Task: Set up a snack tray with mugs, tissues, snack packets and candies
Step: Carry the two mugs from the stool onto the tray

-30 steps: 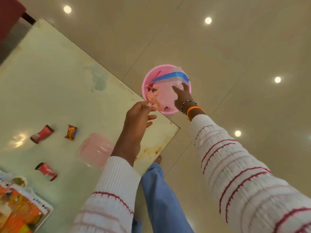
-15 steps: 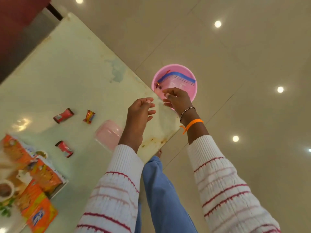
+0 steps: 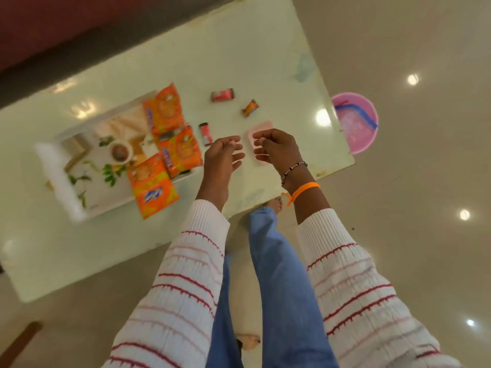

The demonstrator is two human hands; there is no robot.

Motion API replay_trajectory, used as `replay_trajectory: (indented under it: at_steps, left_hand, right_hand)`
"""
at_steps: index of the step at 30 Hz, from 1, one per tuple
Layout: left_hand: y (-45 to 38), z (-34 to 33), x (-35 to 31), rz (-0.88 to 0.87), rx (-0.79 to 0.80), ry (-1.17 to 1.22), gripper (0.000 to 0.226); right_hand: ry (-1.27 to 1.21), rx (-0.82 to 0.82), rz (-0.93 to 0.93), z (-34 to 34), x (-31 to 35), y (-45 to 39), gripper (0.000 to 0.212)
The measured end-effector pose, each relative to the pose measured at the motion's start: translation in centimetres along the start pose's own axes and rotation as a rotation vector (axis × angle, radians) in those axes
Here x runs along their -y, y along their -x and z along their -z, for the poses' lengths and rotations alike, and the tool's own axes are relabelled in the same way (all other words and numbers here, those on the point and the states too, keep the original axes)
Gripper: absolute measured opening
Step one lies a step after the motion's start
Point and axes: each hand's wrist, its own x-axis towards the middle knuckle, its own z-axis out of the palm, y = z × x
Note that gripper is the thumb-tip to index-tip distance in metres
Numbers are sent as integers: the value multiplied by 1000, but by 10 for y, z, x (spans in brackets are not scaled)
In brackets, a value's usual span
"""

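A white tray (image 3: 61,179) printed with a coffee cup and leaves lies on the pale table (image 3: 239,49). Three orange snack packets (image 3: 164,110) rest along its right side. Three small red candies lie beside it: one (image 3: 222,95) farthest, one (image 3: 250,107) right of it, one (image 3: 205,133) close to my left hand (image 3: 221,158). My right hand (image 3: 276,147) hovers over a pale pink container (image 3: 261,127). Both hands hang just above the table, fingers loosely curled and apart, holding nothing I can see.
A pink bucket (image 3: 366,134) with a blue-zip plastic bag inside stands on the floor past the table's right corner. My legs in blue trousers and bare feet are at the table's near edge. A dark red wall runs behind the table.
Both hands drew back from the pink bucket to above the table. The plastic bag stays in the bucket. The view swung left, bringing the tray and packets fully into sight.
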Motion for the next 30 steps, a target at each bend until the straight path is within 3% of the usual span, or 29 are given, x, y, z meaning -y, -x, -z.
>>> replay_trajectory:
  at_steps: [17, 30]
  left_hand:
    - [138, 371, 90, -86, -376, 477, 17]
    - [174, 545, 136, -74, -660, 614, 15]
  right_hand:
    - [391, 453, 160, -344, -54, 195, 24]
    - [639, 682, 285, -527, -75, 276, 26]
